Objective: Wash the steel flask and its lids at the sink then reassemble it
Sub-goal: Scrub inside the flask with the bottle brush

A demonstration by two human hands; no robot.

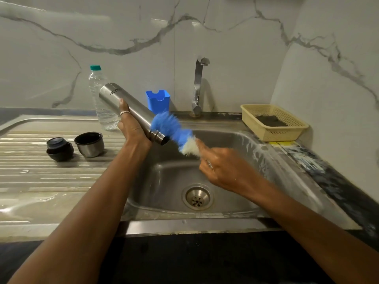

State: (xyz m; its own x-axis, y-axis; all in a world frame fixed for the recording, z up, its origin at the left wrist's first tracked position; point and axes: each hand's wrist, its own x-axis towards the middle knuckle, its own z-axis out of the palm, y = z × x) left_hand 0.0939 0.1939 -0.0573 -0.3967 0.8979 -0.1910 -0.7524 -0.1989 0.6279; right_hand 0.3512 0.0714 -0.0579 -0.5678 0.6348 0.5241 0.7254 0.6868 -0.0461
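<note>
Blurry brush, hidden fingers
The blue brush in the middle is a blur, its handle hidden in the right hand; the left hand hides its fingers behind the flask.

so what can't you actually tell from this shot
All head view:
- Inside of the flask: its mouth points away toward the sink, so clean or dirty is unknown.
- Brush: motion-blurred; its handle is hidden in the right hand, and contact with the flask's mouth is unclear.
- Dark thing in the basket: too small and shadowed to name.
- Left hand: its fingers are hidden behind the flask.
</note>
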